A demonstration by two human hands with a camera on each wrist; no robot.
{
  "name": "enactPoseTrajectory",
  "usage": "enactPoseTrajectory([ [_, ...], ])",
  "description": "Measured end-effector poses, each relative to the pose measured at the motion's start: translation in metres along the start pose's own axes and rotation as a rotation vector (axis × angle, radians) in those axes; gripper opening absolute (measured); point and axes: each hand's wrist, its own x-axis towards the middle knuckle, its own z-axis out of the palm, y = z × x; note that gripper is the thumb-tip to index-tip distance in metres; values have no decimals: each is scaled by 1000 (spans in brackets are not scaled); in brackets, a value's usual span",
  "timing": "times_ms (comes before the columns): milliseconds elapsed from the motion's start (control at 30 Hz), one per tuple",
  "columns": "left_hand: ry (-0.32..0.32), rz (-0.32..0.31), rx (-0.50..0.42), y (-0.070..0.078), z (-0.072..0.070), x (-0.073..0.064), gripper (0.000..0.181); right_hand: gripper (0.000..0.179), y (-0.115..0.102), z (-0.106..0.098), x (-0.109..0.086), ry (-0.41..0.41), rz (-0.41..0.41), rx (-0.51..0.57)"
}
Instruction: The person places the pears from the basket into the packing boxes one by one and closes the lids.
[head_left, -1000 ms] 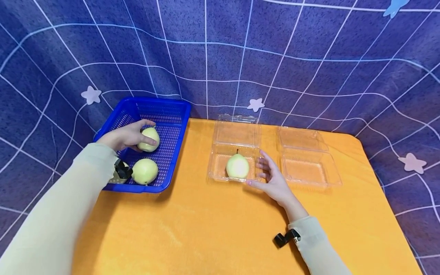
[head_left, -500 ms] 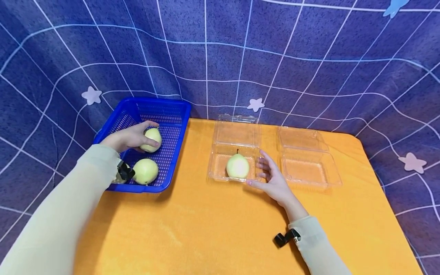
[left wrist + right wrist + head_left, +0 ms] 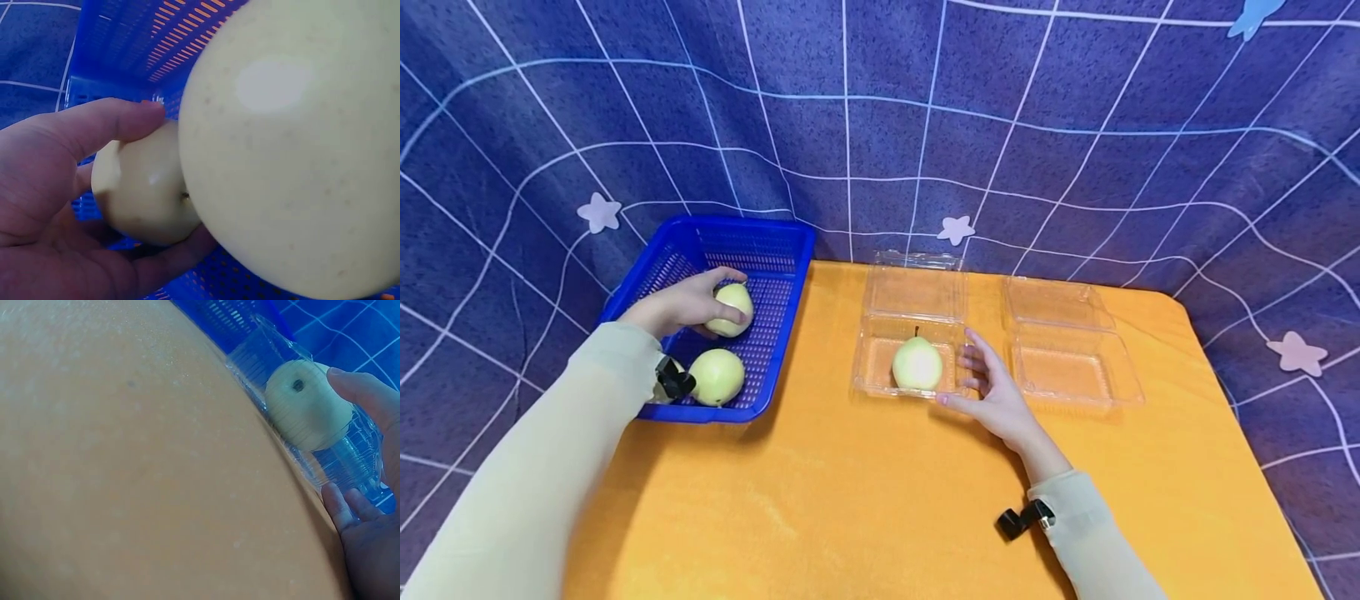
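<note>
Inside the blue basket [image 3: 787,333], my left hand [image 3: 683,303] grips a pale yellow-green pear [image 3: 734,310] between thumb and fingers. The left wrist view shows the thumb on top of this pear [image 3: 147,181] and fingers beneath it. A second pear [image 3: 717,377] lies at the basket's front and looms large in that wrist view. Another is mostly hidden behind my left wrist. My right hand [image 3: 1000,402] rests at the right side of an open clear plastic container [image 3: 878,354], thumb by its front corner, fingers extended along the wall. One pear [image 3: 917,364] stands in it, stem up.
Farther right lies another open clear container [image 3: 1067,375], its lid folded back. An orange cloth [image 3: 820,500] covers the table. A blue curtain [image 3: 880,133] with white lines and stars hangs behind and at both sides.
My left hand and the gripped pear have shifted slightly right within the basket, mostly in the first half second. The right hand and the containers have stayed still.
</note>
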Motion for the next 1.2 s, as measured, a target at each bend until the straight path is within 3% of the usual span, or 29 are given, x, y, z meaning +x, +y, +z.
enactPoseTrajectory([
  [233, 50, 25, -72, 0, -6, -3, 87, 115, 0, 0, -1, 3, 3, 0],
  [533, 179, 60, -199, 18, -8, -13, 79, 115, 0, 1, 1, 4, -18, 9],
  [900, 353, 158, -337, 39, 17, -15, 78, 114, 2, 1, -1, 10, -3, 5],
  [1200, 414, 205, -370, 59, 29, -20, 78, 114, 0, 0, 0, 10, -7, 7],
])
